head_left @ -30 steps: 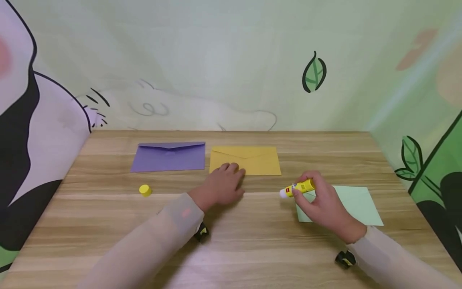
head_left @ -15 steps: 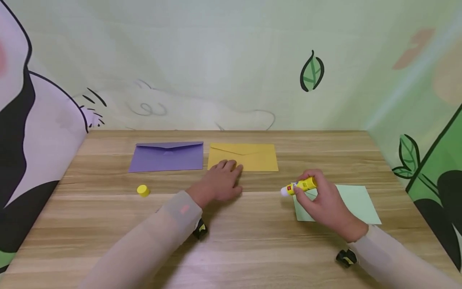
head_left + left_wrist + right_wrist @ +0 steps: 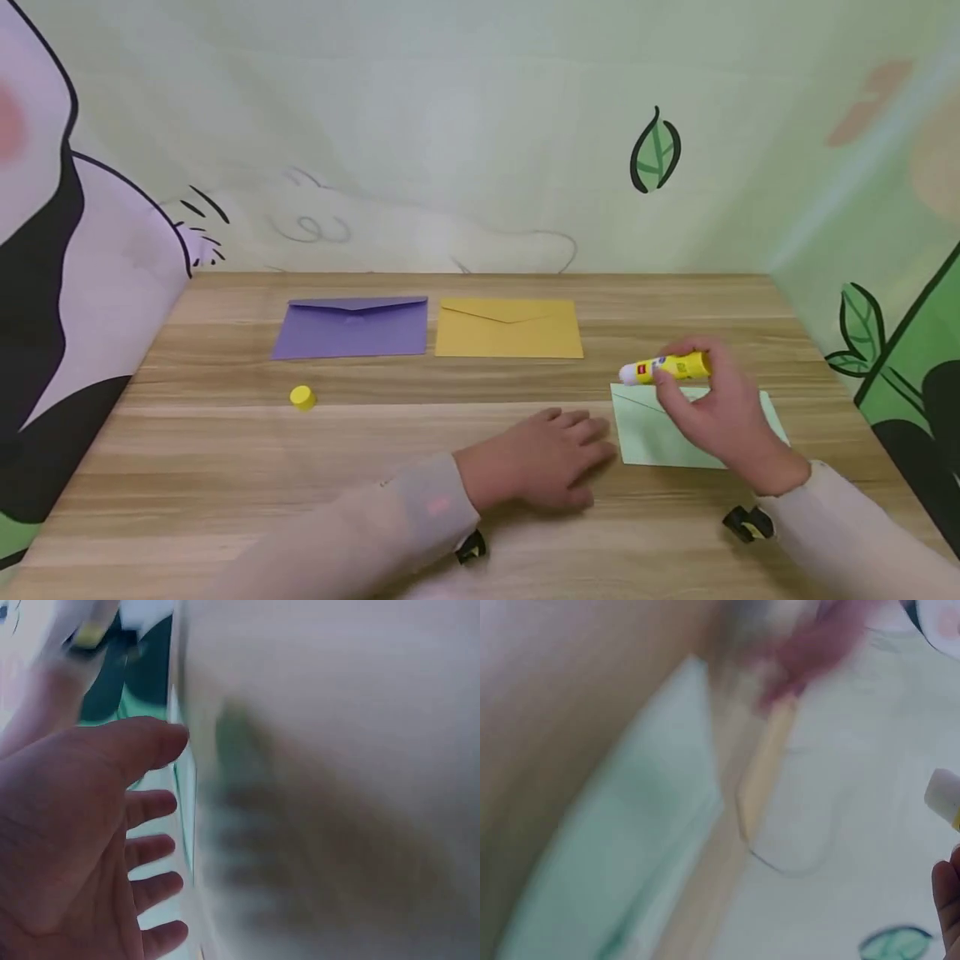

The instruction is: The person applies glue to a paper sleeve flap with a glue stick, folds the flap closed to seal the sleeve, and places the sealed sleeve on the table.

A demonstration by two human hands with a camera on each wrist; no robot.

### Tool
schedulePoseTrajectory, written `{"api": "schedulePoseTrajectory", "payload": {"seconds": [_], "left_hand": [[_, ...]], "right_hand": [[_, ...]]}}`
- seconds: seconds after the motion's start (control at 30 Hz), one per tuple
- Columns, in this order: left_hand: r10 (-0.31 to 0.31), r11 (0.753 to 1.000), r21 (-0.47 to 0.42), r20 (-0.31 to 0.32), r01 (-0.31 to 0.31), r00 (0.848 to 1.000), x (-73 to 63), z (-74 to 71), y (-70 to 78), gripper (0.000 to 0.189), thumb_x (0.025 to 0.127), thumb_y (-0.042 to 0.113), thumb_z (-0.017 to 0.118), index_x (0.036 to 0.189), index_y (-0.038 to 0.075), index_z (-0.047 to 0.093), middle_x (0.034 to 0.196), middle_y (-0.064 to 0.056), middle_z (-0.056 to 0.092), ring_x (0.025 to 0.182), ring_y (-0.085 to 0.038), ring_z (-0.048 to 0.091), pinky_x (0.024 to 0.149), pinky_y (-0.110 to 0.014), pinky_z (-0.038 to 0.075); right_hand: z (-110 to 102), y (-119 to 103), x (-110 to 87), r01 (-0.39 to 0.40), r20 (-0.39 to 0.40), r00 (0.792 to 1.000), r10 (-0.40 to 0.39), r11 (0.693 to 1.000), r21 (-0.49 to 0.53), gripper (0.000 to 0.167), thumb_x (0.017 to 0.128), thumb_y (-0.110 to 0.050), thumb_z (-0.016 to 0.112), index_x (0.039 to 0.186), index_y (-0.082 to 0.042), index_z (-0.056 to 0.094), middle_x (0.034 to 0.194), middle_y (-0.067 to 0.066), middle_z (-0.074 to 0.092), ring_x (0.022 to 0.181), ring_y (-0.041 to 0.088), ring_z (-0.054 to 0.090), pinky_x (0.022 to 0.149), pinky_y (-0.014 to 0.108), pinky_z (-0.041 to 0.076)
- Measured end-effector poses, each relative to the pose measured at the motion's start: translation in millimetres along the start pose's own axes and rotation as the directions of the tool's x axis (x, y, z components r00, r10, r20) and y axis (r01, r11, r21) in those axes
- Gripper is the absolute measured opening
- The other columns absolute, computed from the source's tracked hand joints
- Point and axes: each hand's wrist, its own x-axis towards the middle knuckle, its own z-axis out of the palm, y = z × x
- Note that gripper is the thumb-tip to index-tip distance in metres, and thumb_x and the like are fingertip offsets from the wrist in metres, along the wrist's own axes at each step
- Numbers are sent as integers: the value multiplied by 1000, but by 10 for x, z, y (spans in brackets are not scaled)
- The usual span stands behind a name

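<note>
My right hand [image 3: 727, 412] pinches a yellow glue stick [image 3: 675, 367] with its cap off, the white tip pointing left. It is held over the mint-green envelope [image 3: 652, 433], whose right part is hidden behind the hand. Fingers spread and relaxed, my left hand [image 3: 547, 458] holds nothing and has its fingertips close to the green envelope's left edge. In the left wrist view the left hand's palm and fingers [image 3: 154, 889] show with nothing in them. The glue stick's white tip [image 3: 943, 791] also appears at the edge of the right wrist view.
A purple envelope [image 3: 352, 331] with its flap slightly raised lies at the back left of the wooden table [image 3: 225, 483]. Beside it lies a yellow envelope [image 3: 510, 337]. The round yellow cap [image 3: 302, 397] sits in front of the purple one.
My left hand has left the yellow envelope and moved right and nearer, to the green envelope. My right hand has shifted right with the glue stick, uncovering the green envelope's left part.
</note>
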Motion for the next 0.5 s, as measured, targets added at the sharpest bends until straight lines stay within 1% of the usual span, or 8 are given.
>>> {"api": "schedulePoseTrajectory", "payload": {"seconds": [0.07,0.1,0.13,0.23,0.33,0.4,0.5], "left_hand": [[33,999,18,42,-34,999,61,7,148,66,99,59,47,157,30,33,164,3,27,151,-19,28,119,-42,31],[44,999,30,57,-46,997,91,17,195,66,99,60,45,157,31,31,165,5,25,151,-17,26,119,-40,30],[46,998,39,63,-48,997,106,30,218,66,100,61,44,158,32,30,165,6,24,151,-16,25,119,-40,30],[47,997,57,56,-50,997,155,49,233,66,100,62,43,157,31,32,164,7,26,150,-14,27,118,-39,31],[43,997,68,23,-44,999,217,64,219,67,100,62,43,156,27,35,162,7,32,148,-14,30,117,-39,32],[40,997,68,10,-41,999,270,73,212,68,100,63,41,156,25,36,160,8,35,148,-13,31,118,-39,30],[30,998,49,-11,-29,999,370,86,208,65,103,60,36,155,21,38,159,7,37,148,-12,31,119,-38,30]], "right_hand": [[-115,13,55,-7,-56,998,8,1000,17,33,83,6,67,111,6,51,99,10,66,80,2,53,62,10,44],[-161,19,80,-22,-71,997,24,999,25,33,83,6,67,112,7,51,100,10,65,83,3,52,64,10,44],[-185,18,109,-32,-72,997,34,999,31,33,84,7,66,113,7,50,101,10,64,82,3,52,63,9,44],[-209,25,164,-40,-50,998,39,999,-18,33,84,4,69,112,5,51,101,10,64,79,2,51,62,10,43],[-196,27,177,-40,-21,999,38,997,-65,33,84,0,70,111,2,52,102,9,63,76,3,50,58,12,43],[-183,31,184,-34,-18,999,33,997,-75,33,84,-1,70,111,1,52,101,9,64,74,4,50,57,13,42],[-162,37,191,-28,-28,999,26,998,-64,31,84,-1,70,110,1,52,99,7,64,72,5,50,55,14,42]]}}
